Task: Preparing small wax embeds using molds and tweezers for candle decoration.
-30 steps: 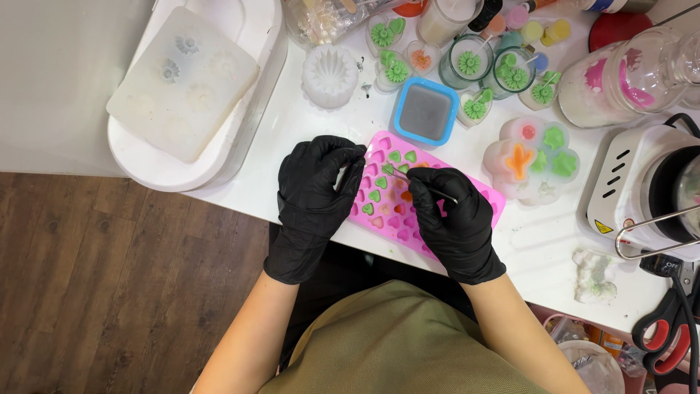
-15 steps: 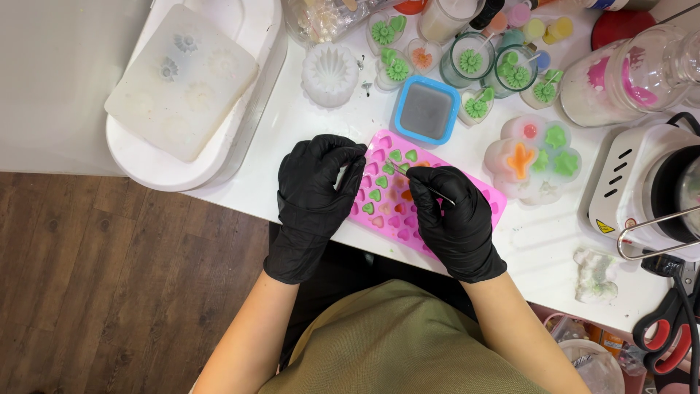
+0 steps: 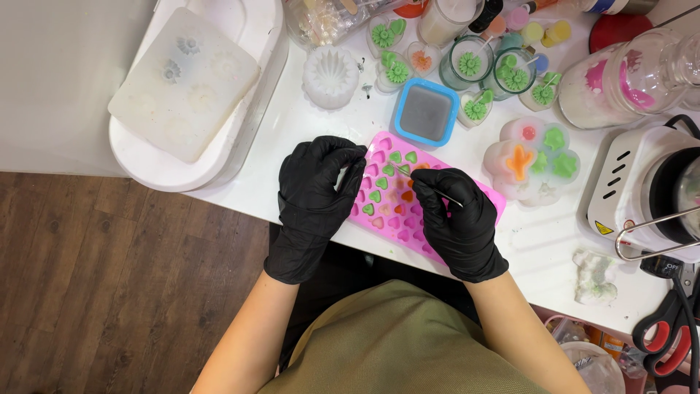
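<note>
The pink heart mould (image 3: 397,201) is being steadied at its left edge by the left hand (image 3: 317,193), gloved in black, its fingers curled down and pressed against the rim rather than spread. The right hand (image 3: 456,219), also gloved, is resting over the mould's right half, and a thin metal pick (image 3: 437,192) is being pinched between its thumb and forefinger, the tip being aimed toward the upper cavities where green hearts (image 3: 394,157) are lying.

Compared with a second ago, very little is being altered: both hands are being kept in nearly the same places, and only the pick's tip is being worked slightly among the hearts near the mould's upper middle. This is judged to be fine picking at single cavities, with most cavities not yet emptied.

The mould is lying tilted on the white tabletop (image 3: 306,131), just below a blue square mould (image 3: 426,113) and left of a flower-shaped candle (image 3: 532,157).
</note>
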